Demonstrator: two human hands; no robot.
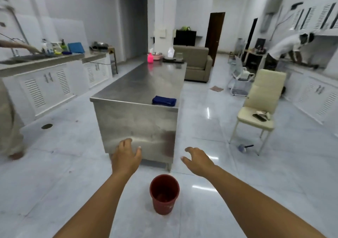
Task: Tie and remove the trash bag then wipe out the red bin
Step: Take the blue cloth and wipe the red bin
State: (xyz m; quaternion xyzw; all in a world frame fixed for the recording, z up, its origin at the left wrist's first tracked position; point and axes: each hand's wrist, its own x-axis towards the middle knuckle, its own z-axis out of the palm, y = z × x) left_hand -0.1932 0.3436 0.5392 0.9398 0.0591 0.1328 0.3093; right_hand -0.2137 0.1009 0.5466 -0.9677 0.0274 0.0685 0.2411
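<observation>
The red bin (164, 194) stands upright on the tiled floor between my forearms, with no bag in it; its inside looks dark and stained. My left hand (126, 156) is stretched forward above and left of the bin, fingers apart, holding nothing. My right hand (198, 160) reaches forward above and right of it, also spread and holding nothing. A folded blue cloth (164, 100) lies on the near right corner of the steel island. No trash bag is in sight.
The steel island (139, 124) stands just beyond the bin. A cream chair (259, 107) with small items is at the right, a small object (244, 147) under it. One person stands at the left counter (45, 62), another bends at the right counter. A sofa sits behind.
</observation>
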